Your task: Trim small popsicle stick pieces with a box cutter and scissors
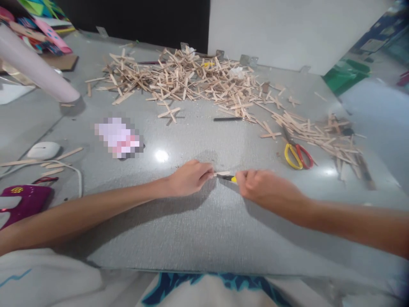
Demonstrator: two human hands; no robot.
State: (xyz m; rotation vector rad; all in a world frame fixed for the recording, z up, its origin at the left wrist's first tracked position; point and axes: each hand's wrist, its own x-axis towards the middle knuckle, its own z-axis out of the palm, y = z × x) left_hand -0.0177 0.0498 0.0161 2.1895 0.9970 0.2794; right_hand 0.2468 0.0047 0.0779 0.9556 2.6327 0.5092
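My left hand [192, 178] is closed, its fingertips pinching a small wooden craft stick [226, 173] just above the table. Opposite it, my right hand [263, 184] wraps round the yellow handle of what looks like a utility knife [225, 177]. The knife's dark narrow end points left and meets the stick close to my left fingertips. My fingers hide most of the handle and part of the stick. Both forearms reach in over the grey tabletop [179, 234].
A heap of wooden craft sticks [179, 79] spreads along the back, some crossed. Yellow-and-red-handled scissors [298, 155] lie at right, a black rod [228, 119] ahead. At left are a white mouse [44, 150], a cable [80, 179], a purple device [28, 202] and a pale tube [38, 64].
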